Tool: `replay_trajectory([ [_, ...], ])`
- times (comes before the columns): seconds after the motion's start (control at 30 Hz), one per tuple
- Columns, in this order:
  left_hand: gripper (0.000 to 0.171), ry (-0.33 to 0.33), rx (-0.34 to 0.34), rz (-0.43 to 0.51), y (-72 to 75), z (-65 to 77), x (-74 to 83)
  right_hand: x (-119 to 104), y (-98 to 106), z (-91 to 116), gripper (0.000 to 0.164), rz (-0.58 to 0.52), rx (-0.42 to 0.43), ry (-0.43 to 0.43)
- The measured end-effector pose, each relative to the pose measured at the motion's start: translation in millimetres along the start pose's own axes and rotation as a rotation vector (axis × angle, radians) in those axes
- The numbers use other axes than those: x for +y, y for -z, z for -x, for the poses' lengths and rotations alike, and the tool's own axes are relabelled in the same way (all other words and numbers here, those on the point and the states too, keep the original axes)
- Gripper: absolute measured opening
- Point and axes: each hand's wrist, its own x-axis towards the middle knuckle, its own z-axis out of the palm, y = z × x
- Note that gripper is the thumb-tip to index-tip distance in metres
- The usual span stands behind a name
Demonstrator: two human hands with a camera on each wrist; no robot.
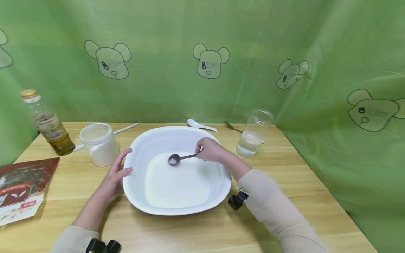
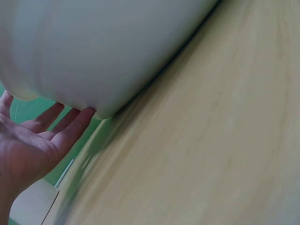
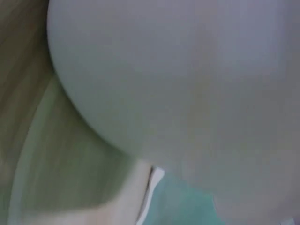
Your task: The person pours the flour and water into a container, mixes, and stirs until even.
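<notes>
A white basin (image 1: 139, 196) stands on the table, a white layer covering its bottom. My right hand (image 1: 211, 149) reaches over the right rim and pinches the handle of a dark spoon (image 1: 174, 160). The spoon's bowl is low over the white layer, left of the hand. At the basin's left side, my left hand (image 1: 114, 177) touches the wall with fingertips, thumb at the rim; its extended fingers (image 2: 77, 126) show against the outer wall in the left wrist view. Basin wall (image 3: 140, 70) fills much of the right wrist view, where the right hand is hidden.
Left of the basin are a jar of white powder (image 1: 102, 149), an oil bottle (image 1: 52, 128), a white stick (image 1: 126, 128) and a brown-and-white packet (image 1: 23, 186). Behind lie a white spoon (image 1: 200, 125) and a fork (image 1: 232, 127). A glass of cloudy liquid (image 1: 248, 144) stands right.
</notes>
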Motion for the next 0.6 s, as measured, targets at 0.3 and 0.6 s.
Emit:
replay_trajectory([
  [0.3, 0.051, -0.012, -0.012, 0.019, 1.0, 0.7, -0.7, -23.2, -24.2, 4.8, 0.007, -0.204, -0.232, 0.069],
  [0.6, 0.051, -0.003, -0.009, 0.012, 1.0, 0.2, 0.2, -14.9, -2.9, 40.5, 0.012, -0.072, -0.381, 0.15],
])
